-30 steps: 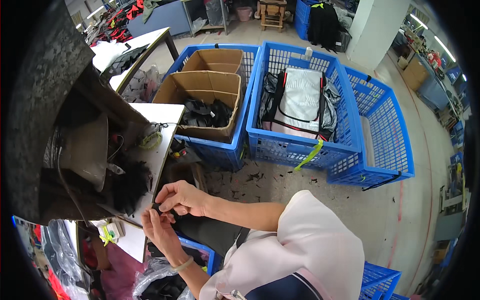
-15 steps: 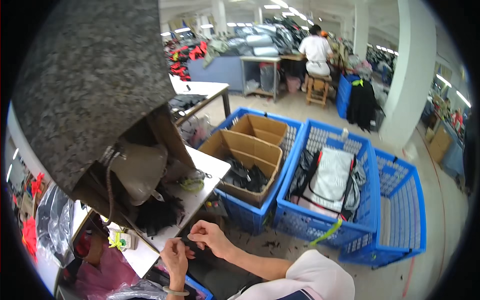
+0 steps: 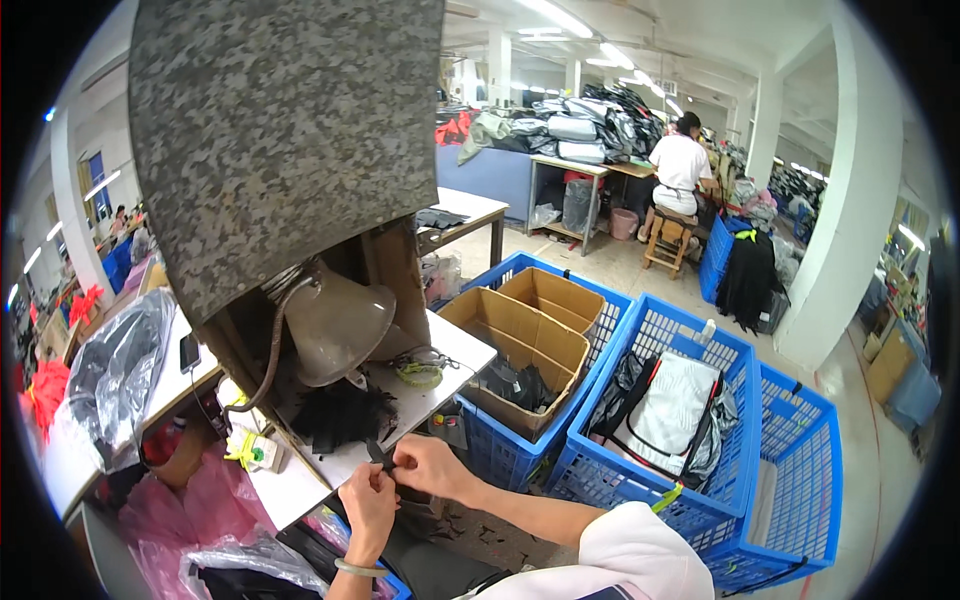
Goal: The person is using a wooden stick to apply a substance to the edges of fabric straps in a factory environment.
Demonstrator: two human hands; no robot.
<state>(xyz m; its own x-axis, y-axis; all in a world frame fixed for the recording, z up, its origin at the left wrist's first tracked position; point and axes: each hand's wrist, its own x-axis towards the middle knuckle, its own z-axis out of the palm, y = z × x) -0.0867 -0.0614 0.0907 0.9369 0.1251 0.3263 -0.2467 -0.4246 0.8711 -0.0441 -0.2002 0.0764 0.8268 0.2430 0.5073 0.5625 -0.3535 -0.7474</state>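
Near the front edge of the white table, my left hand (image 3: pixel 367 508) and my right hand (image 3: pixel 434 467) are close together, fingers pinched. Between the fingertips a small black strip (image 3: pixel 377 453) shows, its end pointing up toward the table; its exact kind is too small to tell. A heap of black pieces (image 3: pixel 345 420) lies just beyond on the white tabletop (image 3: pixel 432 385). Over the heap hangs a large bell-shaped lamp shade (image 3: pixel 340 325) inside a box-like hood (image 3: pixel 290 130) with a mottled grey outside.
Right of the table stand blue plastic crates (image 3: pixel 590 450); one holds open cardboard boxes (image 3: pixel 540 350) with black pieces, another a grey-white folded item (image 3: pixel 672 400). Pink plastic (image 3: pixel 195 500) lies at lower left. A person in white (image 3: pixel 682 165) sits on a stool farther back.
The view has swung left and up, so the hood and crates sit farther right. The black strip now shows clearly between my fingers; both hands stay pinched together.
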